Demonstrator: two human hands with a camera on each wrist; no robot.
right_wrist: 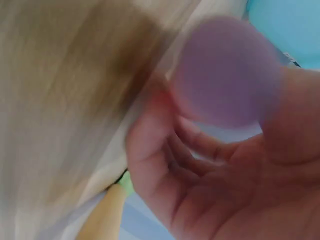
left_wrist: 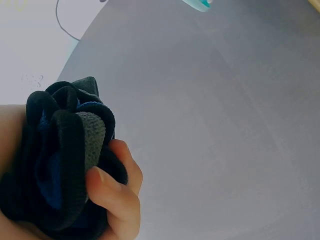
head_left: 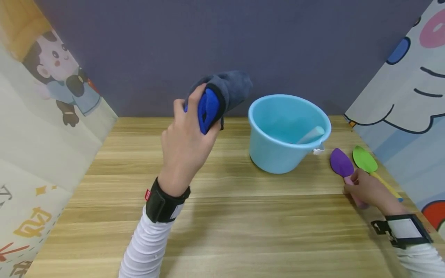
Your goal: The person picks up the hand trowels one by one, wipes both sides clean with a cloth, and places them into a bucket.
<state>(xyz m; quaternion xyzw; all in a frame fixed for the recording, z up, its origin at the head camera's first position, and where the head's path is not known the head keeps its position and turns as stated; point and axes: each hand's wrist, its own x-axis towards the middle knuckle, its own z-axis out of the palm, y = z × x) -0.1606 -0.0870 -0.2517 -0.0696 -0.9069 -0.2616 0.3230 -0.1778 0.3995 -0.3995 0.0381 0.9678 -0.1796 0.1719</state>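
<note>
My left hand point(head_left: 185, 141) grips a bundled cloth point(head_left: 231, 90), grey outside with black edging and bright blue inside, held up above the table left of the bucket. The left wrist view shows fingers curled round the same cloth point(left_wrist: 95, 135). Far to the right, my right hand point(head_left: 372, 189) pinches the pink handle of a toy shovel point(head_left: 341, 163) with a purple blade, low over the table. Up close in the right wrist view, a rounded pinkish-purple part of the shovel point(right_wrist: 227, 75) is blurred between thumb and fingers.
A light blue bucket point(head_left: 269, 152) stands near the back wall, with a pale blue stick-like piece point(head_left: 311, 135) inside. Beside my right hand lies a green toy shovel point(head_left: 364, 159) with a yellow handle. Printed panels point(head_left: 399, 96) flank the wooden table point(head_left: 278, 231).
</note>
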